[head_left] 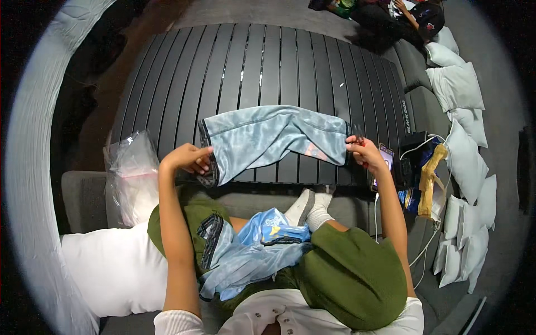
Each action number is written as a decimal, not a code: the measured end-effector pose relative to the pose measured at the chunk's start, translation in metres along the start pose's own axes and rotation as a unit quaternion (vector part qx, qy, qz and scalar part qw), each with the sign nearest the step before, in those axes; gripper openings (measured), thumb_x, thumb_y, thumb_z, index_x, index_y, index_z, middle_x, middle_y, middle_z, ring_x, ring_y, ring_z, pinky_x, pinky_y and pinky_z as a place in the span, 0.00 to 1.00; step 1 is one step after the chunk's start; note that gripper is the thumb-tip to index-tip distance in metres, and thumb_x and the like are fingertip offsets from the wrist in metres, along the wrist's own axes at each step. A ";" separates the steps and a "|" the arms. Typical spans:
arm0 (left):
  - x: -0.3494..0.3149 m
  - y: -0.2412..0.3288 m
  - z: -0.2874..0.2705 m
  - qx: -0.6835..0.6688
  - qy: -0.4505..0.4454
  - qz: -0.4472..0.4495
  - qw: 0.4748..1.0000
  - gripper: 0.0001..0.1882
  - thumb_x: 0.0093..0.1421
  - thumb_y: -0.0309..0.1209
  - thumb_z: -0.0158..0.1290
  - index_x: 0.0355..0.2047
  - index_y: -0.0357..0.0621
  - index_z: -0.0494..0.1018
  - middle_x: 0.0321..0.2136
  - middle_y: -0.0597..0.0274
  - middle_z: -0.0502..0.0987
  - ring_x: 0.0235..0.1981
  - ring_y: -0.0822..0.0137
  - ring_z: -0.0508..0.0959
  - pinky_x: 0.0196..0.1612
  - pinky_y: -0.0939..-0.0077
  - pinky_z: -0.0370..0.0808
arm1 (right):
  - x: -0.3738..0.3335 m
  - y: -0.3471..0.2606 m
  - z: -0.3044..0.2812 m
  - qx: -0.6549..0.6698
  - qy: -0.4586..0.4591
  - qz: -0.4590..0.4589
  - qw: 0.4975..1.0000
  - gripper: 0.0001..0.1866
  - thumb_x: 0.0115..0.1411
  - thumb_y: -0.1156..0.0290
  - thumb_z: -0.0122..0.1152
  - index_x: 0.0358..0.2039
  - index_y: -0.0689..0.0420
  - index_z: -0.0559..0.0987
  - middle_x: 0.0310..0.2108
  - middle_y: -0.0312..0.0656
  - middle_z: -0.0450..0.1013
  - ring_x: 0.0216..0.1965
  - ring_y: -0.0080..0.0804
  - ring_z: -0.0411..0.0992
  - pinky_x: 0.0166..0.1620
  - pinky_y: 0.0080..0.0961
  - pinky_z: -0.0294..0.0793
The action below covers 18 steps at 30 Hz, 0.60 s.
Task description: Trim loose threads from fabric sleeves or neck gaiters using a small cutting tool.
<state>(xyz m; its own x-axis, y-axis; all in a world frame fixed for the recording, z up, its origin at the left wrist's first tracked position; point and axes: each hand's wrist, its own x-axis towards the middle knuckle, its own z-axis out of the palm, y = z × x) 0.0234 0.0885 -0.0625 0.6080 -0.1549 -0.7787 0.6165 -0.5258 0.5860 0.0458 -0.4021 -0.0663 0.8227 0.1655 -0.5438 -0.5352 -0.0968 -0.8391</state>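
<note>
Centrally, blue cloth [251, 137] over black slatted table [271, 67]; sofa [425, 111] beside.

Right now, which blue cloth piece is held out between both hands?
The long piece over the dark slatted table, left hand and right hand at its ends; the other blue cloth lies bunched in the lap.
</note>
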 end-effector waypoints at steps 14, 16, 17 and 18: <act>0.062 -0.007 0.026 0.099 0.446 0.184 0.871 0.19 0.44 0.39 0.58 0.34 0.44 0.69 0.23 0.60 0.71 0.27 0.61 0.74 0.29 0.71 0.69 | 0.030 0.024 0.017 0.148 0.140 -0.142 0.969 0.15 0.51 0.76 0.55 0.41 0.61 0.70 0.13 0.27 0.57 0.10 0.13 0.51 0.13 0.14 0.51; 0.062 -0.001 0.028 0.110 0.448 0.209 0.862 0.14 0.45 0.36 0.58 0.31 0.46 0.72 0.26 0.60 0.69 0.29 0.61 0.72 0.32 0.70 0.69 | 0.025 0.022 0.014 0.178 0.149 -0.162 0.959 0.18 0.51 0.77 0.54 0.44 0.61 0.69 0.13 0.27 0.58 0.09 0.13 0.51 0.13 0.14 0.51; 0.065 -0.002 0.026 0.101 0.448 0.237 0.856 0.12 0.45 0.35 0.57 0.31 0.46 0.73 0.26 0.60 0.69 0.29 0.61 0.72 0.33 0.70 0.69 | 0.024 0.022 0.013 0.183 0.152 -0.157 0.959 0.20 0.51 0.78 0.54 0.47 0.62 0.67 0.15 0.27 0.59 0.09 0.13 0.51 0.12 0.13 0.50; 0.066 -0.004 0.024 0.092 0.447 0.264 0.850 0.11 0.46 0.34 0.57 0.31 0.46 0.73 0.27 0.60 0.69 0.29 0.62 0.72 0.33 0.70 0.69 | 0.025 0.023 0.015 0.183 0.150 -0.156 0.959 0.20 0.51 0.78 0.54 0.47 0.62 0.67 0.15 0.27 0.59 0.09 0.13 0.51 0.12 0.13 0.50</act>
<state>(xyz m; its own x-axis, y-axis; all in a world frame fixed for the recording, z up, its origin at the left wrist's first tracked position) 0.0495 0.0599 -0.1217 0.9636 0.2429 0.1117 0.1001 -0.7152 0.6917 0.0513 -0.3859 -0.0990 0.9425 -0.1656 -0.2903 -0.2396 0.2708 -0.9323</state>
